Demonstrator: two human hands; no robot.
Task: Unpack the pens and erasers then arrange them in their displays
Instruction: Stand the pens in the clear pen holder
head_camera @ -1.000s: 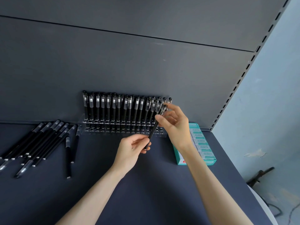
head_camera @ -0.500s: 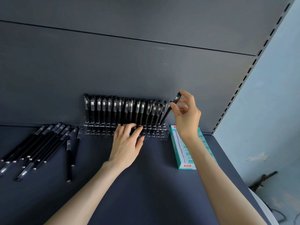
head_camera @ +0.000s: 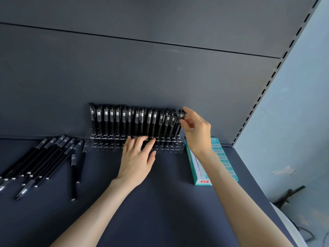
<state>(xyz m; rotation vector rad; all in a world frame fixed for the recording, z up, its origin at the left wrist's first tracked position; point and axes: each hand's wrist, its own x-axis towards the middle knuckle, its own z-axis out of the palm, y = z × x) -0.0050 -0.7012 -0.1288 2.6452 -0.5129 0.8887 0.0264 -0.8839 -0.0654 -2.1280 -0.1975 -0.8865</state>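
Far out to the left of my left fingers, a loose bunch of black pens with clear caps (head_camera: 41,163) lies flat on the dark blue-grey shelf board (head_camera: 160,211), fanned at a slant, with two strays lying nearer to me beside it.

My left arm reaches forward from the lower left, forearm bare. My left hand (head_camera: 137,157) is palm down, fingers straight and slightly spread, thumb out to the right. The fingertips (head_camera: 140,139) rest against the front of the clear acrylic pen rack with rows of round holes (head_camera: 106,141), about the middle of its length. That hand grasps nothing.

Just above those fingertips, a row of upright black pens (head_camera: 124,120) fills the rack's rear holes, caps up, standing against the dark grey back panel (head_camera: 160,77).

My right arm comes in from the lower right, with the wrist bent and my right hand (head_camera: 195,132) raised at the row's right end. Thumb and forefinger are curled in a narrow pinch on the capped top of the last black pen (head_camera: 181,115), which leans slightly right, its lower end down in the rack. The other fingers are curled loosely below.

Under my right wrist, a teal and white cardboard eraser box (head_camera: 197,166) lies flat on the board, just right of the rack.
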